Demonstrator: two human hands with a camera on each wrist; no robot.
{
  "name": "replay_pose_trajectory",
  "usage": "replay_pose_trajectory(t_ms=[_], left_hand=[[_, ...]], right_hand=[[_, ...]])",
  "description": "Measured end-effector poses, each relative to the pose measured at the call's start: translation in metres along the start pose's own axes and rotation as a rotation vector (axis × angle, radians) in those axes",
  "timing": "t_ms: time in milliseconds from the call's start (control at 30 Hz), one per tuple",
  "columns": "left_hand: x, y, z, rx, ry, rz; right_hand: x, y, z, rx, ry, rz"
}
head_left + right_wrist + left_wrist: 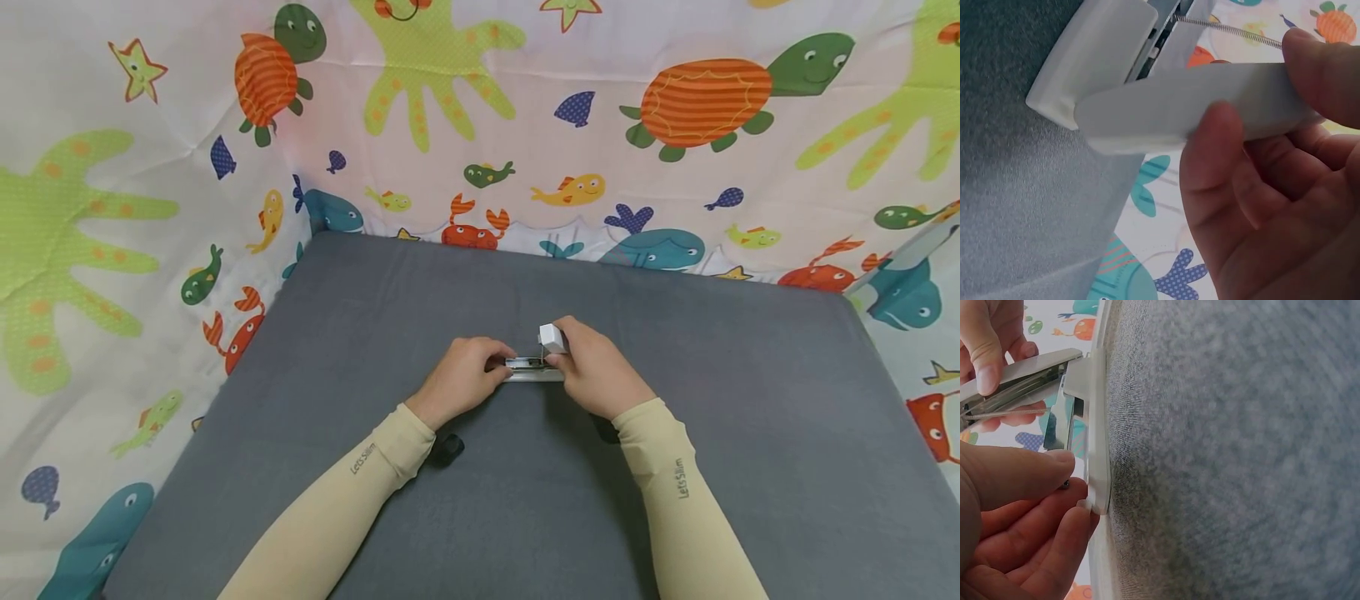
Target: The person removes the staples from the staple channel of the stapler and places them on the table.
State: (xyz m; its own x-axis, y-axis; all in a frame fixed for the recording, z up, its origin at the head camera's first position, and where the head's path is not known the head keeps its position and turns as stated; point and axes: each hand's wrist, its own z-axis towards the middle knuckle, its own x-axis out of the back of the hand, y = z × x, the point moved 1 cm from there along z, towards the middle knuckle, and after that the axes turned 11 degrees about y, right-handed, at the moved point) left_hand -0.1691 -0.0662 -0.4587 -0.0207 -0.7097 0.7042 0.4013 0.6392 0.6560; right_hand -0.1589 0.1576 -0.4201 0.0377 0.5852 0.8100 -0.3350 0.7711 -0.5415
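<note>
A white stapler (pixel 532 376) lies on the grey table with its top swung up, baring the metal staple channel (pixel 1060 425). My right hand (pixel 600 371) grips the raised top cover (pixel 1166 106) between thumb and fingers. From that cover a thin coil spring (pixel 1235 29) runs to the channel. At the stapler's left end, my left hand (pixel 465 375) pinches the front of the channel, thumb on one side and fingers on the other. One of its fingertips touches the end of the white base (pixel 1097 444). Whether staples lie inside the channel cannot be made out.
The grey table (pixel 360 317) spreads around both hands. A cloth (pixel 480 83) printed with sea animals hangs behind it and along the left side. Small black wrist pieces (pixel 450 449) show under the forearms, which wear beige sleeves (pixel 330 492).
</note>
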Motion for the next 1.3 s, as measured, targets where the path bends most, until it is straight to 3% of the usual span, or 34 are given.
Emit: replay_pose_trajectory(t_ms=[367, 1033, 1300], left_hand=[[0.0, 0.001, 0.0, 0.033, -0.007, -0.005], [0.0, -0.002, -0.001, 0.013, -0.019, -0.033], [0.001, -0.001, -0.001, 0.015, -0.018, -0.046]], right_hand=[[0.012, 0.01, -0.004, -0.021, -0.006, 0.036], [0.035, 0.024, -0.008, -0.07, -0.034, 0.049], [0.046, 0.032, -0.012, -0.125, -0.036, 0.084]])
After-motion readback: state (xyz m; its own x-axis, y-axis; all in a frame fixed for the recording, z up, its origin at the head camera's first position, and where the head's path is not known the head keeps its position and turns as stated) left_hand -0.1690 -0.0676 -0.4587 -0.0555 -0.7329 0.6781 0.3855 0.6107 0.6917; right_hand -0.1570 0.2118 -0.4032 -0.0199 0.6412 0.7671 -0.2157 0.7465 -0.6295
